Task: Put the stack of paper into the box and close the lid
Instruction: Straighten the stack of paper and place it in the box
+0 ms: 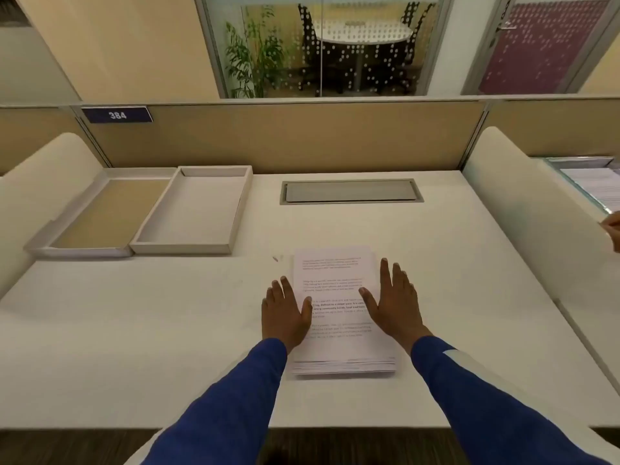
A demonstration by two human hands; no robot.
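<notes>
Left hand (285,313) and right hand (394,305) are lying flat, fingers spread, flanking the paper stack (339,313) on the desk (167,330), thumbs resting on the printed top sheet, gripping nothing. Box (193,209) is sitting open and bare far left, well apart; its lid (100,213) is lying touching alongside, inside up.

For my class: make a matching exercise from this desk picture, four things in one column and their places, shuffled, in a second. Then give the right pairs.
Things:
1. paper stack
2. box
3. lid
4. number plate

Places:
A. far left on the desk, beside the box
B. on the partition, upper left
C. between the two hands
D. left of the cable hatch

Pairs: 1-C, 2-D, 3-A, 4-B
</notes>
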